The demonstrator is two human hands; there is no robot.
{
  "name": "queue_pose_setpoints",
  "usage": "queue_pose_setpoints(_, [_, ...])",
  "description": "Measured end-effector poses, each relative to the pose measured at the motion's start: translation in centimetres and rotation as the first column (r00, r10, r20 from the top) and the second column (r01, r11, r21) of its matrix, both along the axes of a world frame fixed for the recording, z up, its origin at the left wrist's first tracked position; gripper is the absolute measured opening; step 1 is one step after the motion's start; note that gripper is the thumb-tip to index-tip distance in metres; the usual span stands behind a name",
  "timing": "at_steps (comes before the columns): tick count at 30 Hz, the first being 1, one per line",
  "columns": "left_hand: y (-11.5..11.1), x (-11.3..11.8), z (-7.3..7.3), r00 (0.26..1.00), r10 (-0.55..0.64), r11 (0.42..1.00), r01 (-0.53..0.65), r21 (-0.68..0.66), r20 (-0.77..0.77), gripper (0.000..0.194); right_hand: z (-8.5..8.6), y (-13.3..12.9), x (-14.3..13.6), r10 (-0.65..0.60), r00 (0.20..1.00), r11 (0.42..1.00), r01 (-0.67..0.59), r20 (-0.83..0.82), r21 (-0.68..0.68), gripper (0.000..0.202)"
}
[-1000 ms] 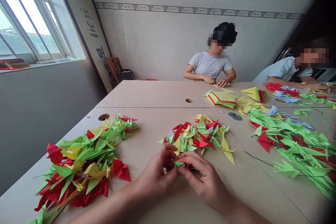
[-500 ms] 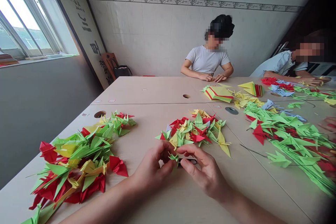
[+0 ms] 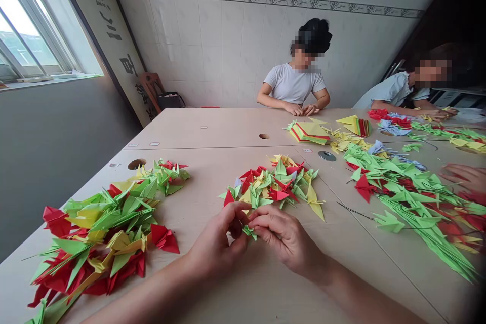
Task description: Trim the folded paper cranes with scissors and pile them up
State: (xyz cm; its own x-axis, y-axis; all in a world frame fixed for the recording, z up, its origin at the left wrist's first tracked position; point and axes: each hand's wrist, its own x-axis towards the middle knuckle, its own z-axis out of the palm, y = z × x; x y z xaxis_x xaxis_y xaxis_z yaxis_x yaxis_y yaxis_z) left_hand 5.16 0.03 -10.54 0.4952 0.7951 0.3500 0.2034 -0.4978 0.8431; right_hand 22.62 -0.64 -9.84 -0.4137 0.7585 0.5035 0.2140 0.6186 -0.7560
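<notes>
The table (image 3: 212, 129) bore a left heap (image 3: 102, 233) of red, green and yellow folded paper, a middle heap (image 3: 273, 185) of similar pieces, and a long green-and-red heap (image 3: 413, 197) on the right. On the far side lay a paper stack (image 3: 309, 132). Half a second earlier, the right hand's fingertips had stood apart from the small green paper piece (image 3: 249, 232); now they had closed on it. A co-worker's hand (image 3: 465, 176) showed more fully at the right edge. The green piece lay between the left hand (image 3: 222, 235) and right hand (image 3: 284, 235), pinched by both, on the near side of the middle heap.
</notes>
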Motion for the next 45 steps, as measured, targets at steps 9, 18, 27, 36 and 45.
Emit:
queue_pose_setpoints(9, [-0.6,0.1,1.0,0.998,0.051,0.997,-0.048,0.064,-0.046,0.017,-0.6,-0.4,-0.9,-0.253,0.922,0.816,0.041,-0.292,-0.577,0.023])
queue_pose_setpoints(18, [0.0,0.5,0.7,0.964,0.245,0.956,-0.223,-0.189,0.102,0.009,-0.3,-0.8,-0.3,-0.136,0.99,0.99,0.137,-0.042,0.042,0.022])
queue_pose_setpoints(27, [0.1,0.1,1.2,0.989,0.15,0.989,-0.15,-0.003,-0.004,0.022,-0.6,-0.4,-0.4,-0.207,0.978,0.949,0.195,0.022,0.247,0.013])
queue_pose_setpoints(36, [0.0,-0.2,1.3,0.977,0.196,0.975,-0.184,-0.127,0.087,0.009,-1.0,-0.6,-0.6,-0.227,0.974,0.939,0.22,-0.001,0.265,0.021])
queue_pose_setpoints(45, [0.4,0.4,1.4,0.755,0.32,0.678,0.239,-0.695,0.573,0.01,-1.1,-0.3,-0.7,-0.233,0.97,0.953,0.211,0.077,0.217,0.021])
